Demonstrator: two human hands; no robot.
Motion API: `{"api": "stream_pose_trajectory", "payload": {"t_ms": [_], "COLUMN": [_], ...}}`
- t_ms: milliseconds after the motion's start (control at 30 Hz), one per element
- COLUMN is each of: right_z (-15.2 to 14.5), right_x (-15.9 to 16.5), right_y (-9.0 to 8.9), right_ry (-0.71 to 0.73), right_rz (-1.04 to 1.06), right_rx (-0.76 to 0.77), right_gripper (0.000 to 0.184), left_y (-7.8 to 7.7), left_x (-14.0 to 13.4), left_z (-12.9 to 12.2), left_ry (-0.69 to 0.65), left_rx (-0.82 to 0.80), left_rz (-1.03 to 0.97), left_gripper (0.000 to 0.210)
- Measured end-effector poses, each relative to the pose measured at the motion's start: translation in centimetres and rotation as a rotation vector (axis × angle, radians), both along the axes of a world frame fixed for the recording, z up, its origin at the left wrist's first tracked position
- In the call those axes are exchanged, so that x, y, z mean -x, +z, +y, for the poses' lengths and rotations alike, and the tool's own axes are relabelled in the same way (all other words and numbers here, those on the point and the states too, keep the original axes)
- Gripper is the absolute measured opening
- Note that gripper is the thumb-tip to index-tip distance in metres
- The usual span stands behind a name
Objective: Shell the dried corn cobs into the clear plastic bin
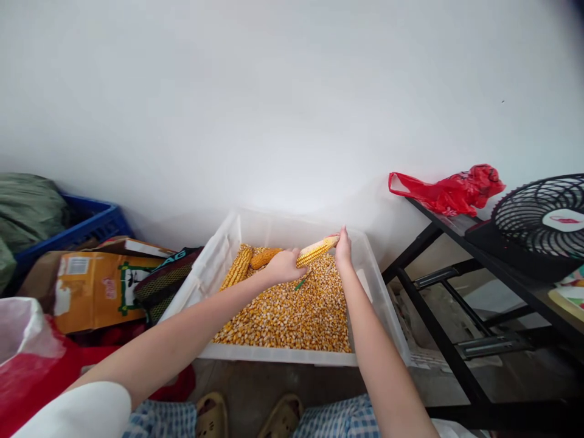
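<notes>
Nearest, tan clogs [212, 415] stand below the front rim of a translucent plastic bin [283, 354], their heels cut off by the frame edge. Behind the rim lies a bed of loose corn kernels [283, 322], and over it, toward the bin's far side, a corn cob [318, 252] is held aslant between two hands. The left hand's [283, 266] grip is closed around its lower end; the right hand's [344, 249] grip is closed at the raised tip, though its fingers are partly hidden. The cob should be light and stiff, knobbly where yellow rows remain and rougher along the pale, bare-looking upper strip; kernels may come loose under pressure, so the two ends look the surest hold. A thin green piece [300, 283] shows beneath it, but whether it is held or lies on the kernels is unclear. Beyond the left forearm, full ears of corn [238, 267] and a deeper-orange cob [264, 258] are partly covered; the white wall [292, 109] rises behind.
</notes>
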State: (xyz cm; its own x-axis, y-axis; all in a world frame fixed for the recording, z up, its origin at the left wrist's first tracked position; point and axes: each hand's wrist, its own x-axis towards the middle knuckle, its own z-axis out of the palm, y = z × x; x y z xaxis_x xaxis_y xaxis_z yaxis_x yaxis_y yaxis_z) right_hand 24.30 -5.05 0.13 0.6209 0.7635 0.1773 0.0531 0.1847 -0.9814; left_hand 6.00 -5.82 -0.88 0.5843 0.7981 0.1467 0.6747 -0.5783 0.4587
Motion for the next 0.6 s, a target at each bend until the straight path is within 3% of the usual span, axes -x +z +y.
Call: {"api": "stream_pose_trajectory", "payload": {"t_ms": [67,167,267,400,600], "right_z": [0.0,-0.3,-0.9,-1.4,-1.6], "right_x": [0.5,1.7,2.4,2.4,3.1], "right_y": [0.0,-0.1,-0.3,0.1,1.4], "right_ry": [0.084,0.228,0.136,-0.004,-0.011], "right_rz": [0.126,0.483,0.691,0.655,0.399], "right_rx": [0.03,-0.02,-0.1,-0.134,-0.206], "right_gripper": [0.042,0.036,0.033,0.035,0.041], "left_y": [0.2,0.4,0.5,0.4,0.0], "left_x": [0.1,-0.1,-0.6,-1.4,-1.3], "left_z": [0.0,-0.4,-1.2,-2.2,-2.5], "left_ry": [0.071,0.115,0.093,0.045,-0.013], "left_rx": [-0.081,-0.135,-0.162,-0.12,0.106], "left_rz": [0.105,0.21,0.261,0.224,0.046], "left_gripper": [0.042,0.043,0.043,0.045,0.046]}}
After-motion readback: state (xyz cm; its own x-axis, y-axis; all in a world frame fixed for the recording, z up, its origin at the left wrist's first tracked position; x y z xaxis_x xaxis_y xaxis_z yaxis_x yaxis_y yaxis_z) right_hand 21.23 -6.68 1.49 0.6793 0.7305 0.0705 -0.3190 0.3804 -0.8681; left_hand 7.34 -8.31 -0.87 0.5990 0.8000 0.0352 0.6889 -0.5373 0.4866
